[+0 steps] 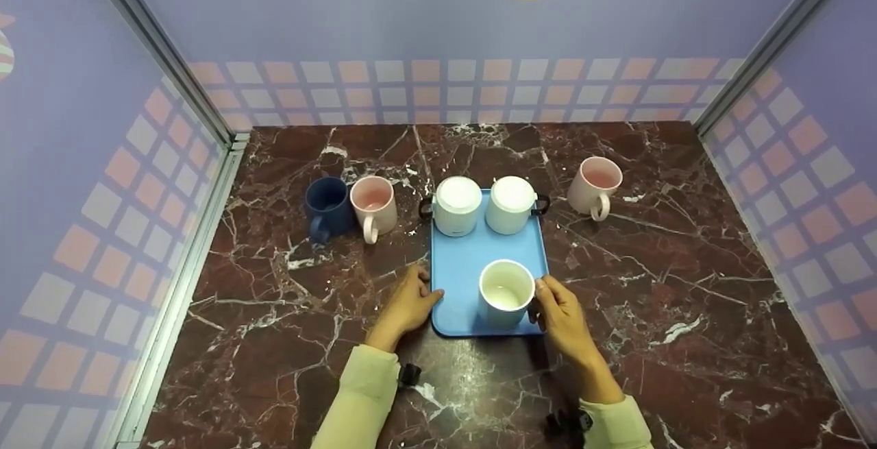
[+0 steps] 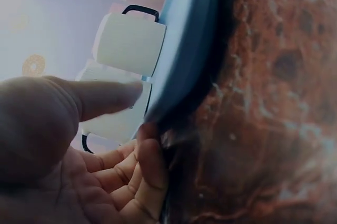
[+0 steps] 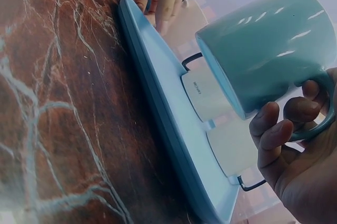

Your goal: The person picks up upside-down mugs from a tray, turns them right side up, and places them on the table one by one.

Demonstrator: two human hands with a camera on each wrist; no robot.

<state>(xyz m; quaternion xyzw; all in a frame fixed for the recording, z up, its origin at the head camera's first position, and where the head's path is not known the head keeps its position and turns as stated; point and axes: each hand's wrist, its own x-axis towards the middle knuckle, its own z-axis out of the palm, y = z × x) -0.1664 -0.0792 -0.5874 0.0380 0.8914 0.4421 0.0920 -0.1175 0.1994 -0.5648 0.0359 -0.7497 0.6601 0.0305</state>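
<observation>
My right hand (image 1: 565, 315) grips a pale blue-green mug (image 3: 268, 50) by its handle, fingers curled through the loop. The mug is upright over the near right part of a blue tray (image 1: 455, 267); in the right wrist view a gap shows between its base and the tray. At the tray's left edge, my left hand (image 1: 411, 301) holds the rim, thumb over the top and fingers curled at the side. Two white mugs (image 1: 458, 205) (image 1: 511, 205) with black handles stand upside down at the tray's far end, handles pointing outward to either side.
Left of the tray, a dark blue mug (image 1: 329, 209) and a pink mug (image 1: 375, 209) stand side by side, mouths up. Another pink mug (image 1: 593, 188) stands to the right. Patterned walls (image 1: 438, 86) close in the dark red marbled table (image 1: 658, 284) on three sides.
</observation>
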